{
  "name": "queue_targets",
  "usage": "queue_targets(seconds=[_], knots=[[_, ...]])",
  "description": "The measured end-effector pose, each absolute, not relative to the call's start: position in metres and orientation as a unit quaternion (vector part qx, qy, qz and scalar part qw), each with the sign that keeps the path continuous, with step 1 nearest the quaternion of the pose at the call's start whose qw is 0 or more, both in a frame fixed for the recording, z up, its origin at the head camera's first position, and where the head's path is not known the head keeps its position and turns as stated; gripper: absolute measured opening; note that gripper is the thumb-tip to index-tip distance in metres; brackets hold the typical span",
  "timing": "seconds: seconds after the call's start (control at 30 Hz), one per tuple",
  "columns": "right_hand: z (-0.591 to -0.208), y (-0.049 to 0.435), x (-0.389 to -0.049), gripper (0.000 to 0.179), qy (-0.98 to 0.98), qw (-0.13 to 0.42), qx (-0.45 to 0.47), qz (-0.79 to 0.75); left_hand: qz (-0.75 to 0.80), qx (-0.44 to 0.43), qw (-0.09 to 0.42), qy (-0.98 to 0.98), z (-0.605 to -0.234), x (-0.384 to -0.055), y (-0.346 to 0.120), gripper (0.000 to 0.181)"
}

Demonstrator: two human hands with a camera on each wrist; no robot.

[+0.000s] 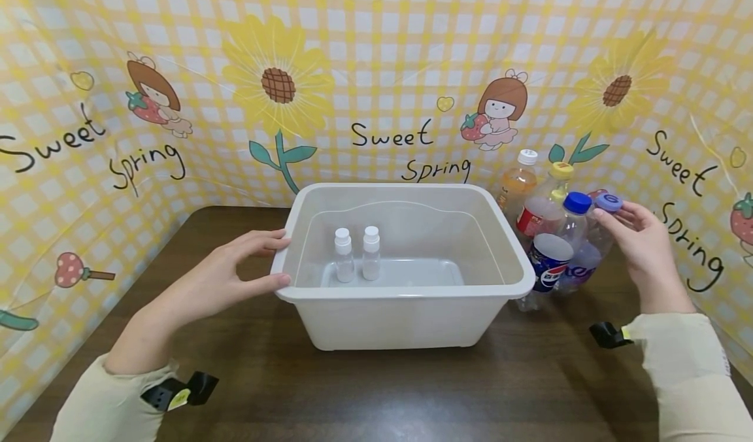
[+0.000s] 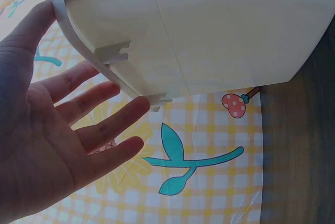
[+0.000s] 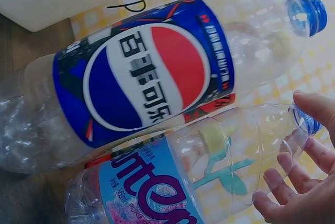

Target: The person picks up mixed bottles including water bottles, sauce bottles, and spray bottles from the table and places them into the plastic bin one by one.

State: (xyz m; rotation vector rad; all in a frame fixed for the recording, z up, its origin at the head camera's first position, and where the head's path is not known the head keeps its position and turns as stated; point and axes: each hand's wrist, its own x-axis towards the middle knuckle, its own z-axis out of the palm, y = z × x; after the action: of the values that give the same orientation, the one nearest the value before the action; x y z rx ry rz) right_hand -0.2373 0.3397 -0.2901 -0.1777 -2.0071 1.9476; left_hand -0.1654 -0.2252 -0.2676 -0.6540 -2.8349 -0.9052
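Note:
A whitish plastic tub (image 1: 400, 321) stands in the middle of the table, and two small clear bottles with white caps (image 1: 344, 252) are upright inside it. My left hand (image 1: 226, 269) touches the tub's left rim, its fingers and thumb fairly straight and spread. On the right, my right hand (image 1: 647, 242) pinches an empty plastic bottle (image 3: 152, 182) at its blue-purple cap and neck. This bottle has a light blue and purple label and stands beside a Pepsi bottle (image 3: 146, 75) with a blue cap.
Behind the Pepsi bottle stand a yellow-capped bottle (image 1: 541, 206) with a red label and an orange-tinted bottle (image 1: 519, 180) with a white cap. Dark wooden table (image 1: 376, 390) extends in front of the tub. Yellow checked cloth (image 1: 376, 56) hangs behind and at the sides.

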Motion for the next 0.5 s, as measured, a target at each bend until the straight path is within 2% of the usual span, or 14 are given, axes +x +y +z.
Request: queue_targets(seconds=[0.5], knots=[[-0.263, 0.340, -0.229, 0.023, -0.642, 0.196, 0.019, 0.741, -0.302, -0.216, 0.046, -0.927, -0.268, -0.166, -0.226, 0.055]])
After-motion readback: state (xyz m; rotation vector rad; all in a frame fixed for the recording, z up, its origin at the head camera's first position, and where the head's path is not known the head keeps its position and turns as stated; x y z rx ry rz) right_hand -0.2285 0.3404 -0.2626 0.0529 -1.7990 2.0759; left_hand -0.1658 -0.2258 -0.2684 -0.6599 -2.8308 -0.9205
